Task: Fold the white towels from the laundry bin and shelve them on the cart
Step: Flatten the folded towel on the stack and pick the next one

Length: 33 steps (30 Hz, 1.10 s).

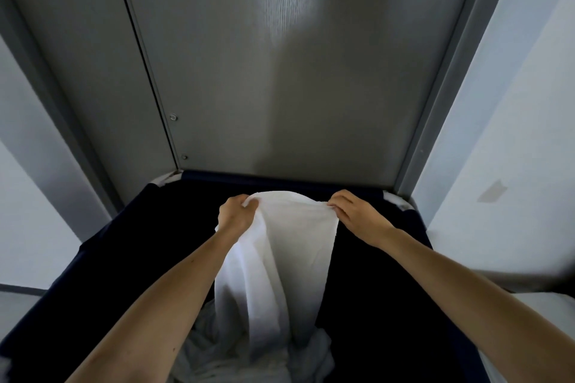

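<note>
Both hands are up over the laundry bin (124, 258), each closed on the top edge of one white towel (280, 258). The left hand (235, 211) has its fingers curled round the towel's left corner, bunching the cloth in its grip. The right hand (353, 213) pinches the right corner between thumb and bent fingers. The two hands are apart, and the edge between them arches slightly upward. From this edge the towel hangs in long folds, narrowing on its way down into the bin, where its lower end meets a rumpled heap of white cloth (211, 361) at the bottom. How many pieces make up that heap cannot be told.

By count: two hands, both bare-armed; one towel held; one bin, with dark navy fabric walls and pale corners at its far rim. Behind the bin stands a grey door (280, 71) with two small screws (173, 117) near its left seam. A pale wall (513, 134) flanks the door on the right, and another on the left.
</note>
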Tool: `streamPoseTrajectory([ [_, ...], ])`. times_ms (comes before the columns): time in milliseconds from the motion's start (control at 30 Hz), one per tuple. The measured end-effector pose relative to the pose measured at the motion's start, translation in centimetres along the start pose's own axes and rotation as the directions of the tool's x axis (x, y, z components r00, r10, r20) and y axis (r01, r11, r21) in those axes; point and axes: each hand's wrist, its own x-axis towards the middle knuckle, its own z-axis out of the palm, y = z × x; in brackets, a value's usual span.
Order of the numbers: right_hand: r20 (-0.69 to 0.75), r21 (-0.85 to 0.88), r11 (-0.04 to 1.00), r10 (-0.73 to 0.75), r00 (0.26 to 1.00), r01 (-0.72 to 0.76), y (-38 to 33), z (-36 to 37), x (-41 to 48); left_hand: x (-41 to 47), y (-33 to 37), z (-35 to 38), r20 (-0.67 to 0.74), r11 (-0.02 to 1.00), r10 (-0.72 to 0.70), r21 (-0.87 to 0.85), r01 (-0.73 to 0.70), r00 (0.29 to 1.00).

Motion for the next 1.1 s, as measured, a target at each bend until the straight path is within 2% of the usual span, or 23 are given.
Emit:
streamPoseTrajectory([
  [33,0.023,-0.062,0.996,-0.065,0.998,0.066,0.3,-0.1,0.0,0.0,-0.1,-0.1,0.001,1.000,0.008,0.013,-0.008,1.000],
  [133,-0.004,0.019,0.999,-0.049,0.999,0.049,1.5,0.3,0.2,-0.1,-0.3,-0.4,0.017,0.997,0.041,0.058,-0.042,0.999],
  [233,0.167,-0.015,0.996,-0.082,0.983,0.085,1.3,0.3,0.7,-0.3,-0.7,-0.6,0.032,0.993,0.057,0.098,-0.060,0.998],
  [300,0.257,-0.052,0.985,-0.144,0.956,0.163,1.1,-0.5,0.6,-0.4,-0.9,-0.5,0.039,0.995,0.064,0.080,-0.067,0.997],
  [367,0.353,-0.050,0.991,-0.099,0.930,0.124,1.0,-1.0,0.5,-0.6,-0.8,-0.3,0.051,0.993,0.082,0.085,-0.086,0.995],
  [433,0.356,-0.020,0.995,-0.088,0.930,0.102,0.7,-1.0,0.3,-0.6,-0.7,-0.3,0.061,0.991,0.090,0.093,-0.095,0.994],
  [533,0.332,0.120,0.992,-0.009,0.943,-0.033,0.3,-0.1,0.1,-0.6,-0.7,-0.5,0.070,0.990,0.088,0.108,-0.095,0.994],
  [633,0.353,0.321,0.922,0.096,0.931,-0.217,-0.5,0.2,0.0,-0.8,-0.8,-0.7,0.083,0.990,0.088,0.106,-0.096,0.993],
  [700,0.359,0.393,0.881,0.119,0.926,-0.265,-0.9,0.3,-0.1,-0.9,-0.9,-0.8,0.067,0.992,0.075,0.098,-0.081,0.995],
  [833,0.343,0.431,0.861,0.120,0.932,-0.270,-1.3,0.5,0.2,-0.9,-1.4,-1.0,0.039,0.996,0.024,0.082,-0.028,0.999],
  [967,0.341,0.445,0.852,0.123,0.932,-0.276,-1.4,0.5,0.3,-0.8,-1.5,-1.1,0.052,0.996,0.030,0.086,-0.034,0.998],
  [1033,0.355,0.406,0.880,0.098,0.930,-0.248,-1.6,0.5,0.5,-0.8,-1.5,-1.1,0.062,0.995,0.037,0.094,-0.043,0.997],
  [1100,0.357,0.287,0.944,0.055,0.932,-0.165,-1.8,0.7,0.5,-0.9,-1.6,-1.0,0.085,0.993,0.039,0.109,-0.048,0.996],
])
